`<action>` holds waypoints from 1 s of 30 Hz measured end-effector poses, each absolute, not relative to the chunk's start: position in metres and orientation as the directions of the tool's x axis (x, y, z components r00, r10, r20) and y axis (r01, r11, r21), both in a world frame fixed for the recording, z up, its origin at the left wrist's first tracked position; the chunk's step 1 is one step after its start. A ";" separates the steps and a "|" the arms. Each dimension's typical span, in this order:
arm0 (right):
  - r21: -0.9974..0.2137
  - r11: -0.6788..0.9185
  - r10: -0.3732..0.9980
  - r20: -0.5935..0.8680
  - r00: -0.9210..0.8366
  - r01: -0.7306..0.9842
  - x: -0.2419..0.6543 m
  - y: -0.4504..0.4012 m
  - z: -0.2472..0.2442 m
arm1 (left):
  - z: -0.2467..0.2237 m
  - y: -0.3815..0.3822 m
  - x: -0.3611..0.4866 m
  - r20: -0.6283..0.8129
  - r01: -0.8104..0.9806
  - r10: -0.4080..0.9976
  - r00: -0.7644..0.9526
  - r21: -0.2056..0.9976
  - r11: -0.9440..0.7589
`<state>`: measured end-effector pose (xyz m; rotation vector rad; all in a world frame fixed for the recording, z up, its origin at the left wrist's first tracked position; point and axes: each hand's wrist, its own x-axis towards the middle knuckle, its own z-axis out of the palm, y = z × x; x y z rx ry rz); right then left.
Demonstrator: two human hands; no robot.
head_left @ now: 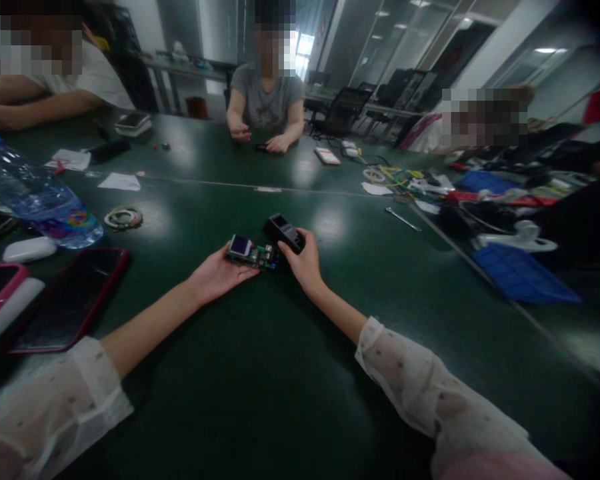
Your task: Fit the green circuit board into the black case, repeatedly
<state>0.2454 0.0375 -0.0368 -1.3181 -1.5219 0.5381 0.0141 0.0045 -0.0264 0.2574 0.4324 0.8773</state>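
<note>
My left hand [217, 275] is closed on a green circuit board [260, 256] with a small dark display [241, 245] at its left end. The board lies roughly level, its parts facing up. In my right hand [305, 260] is a black plastic casing [286, 230] with a window-like opening and slots in its face. The casing is tilted, its far end pointing up and to the left. Board and casing are close beside each other over the middle of the table; whether they touch, I cannot tell.
On the left are a water bottle [40, 193], a phone [73, 300], a white case [30, 249] and a bracelet-like coil [123, 217]. To the right lie a wrench [403, 219], a blue tray [523, 273] and tangled cables [400, 179]. Across the green table [220, 400] sits a person [267, 100].
</note>
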 end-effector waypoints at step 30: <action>-0.839 0.372 0.878 0.457 0.141 0.398 0.239 0.023 -0.019 | -0.017 0.000 0.017 -0.297 -0.683 0.788 0.540 0.392 0.616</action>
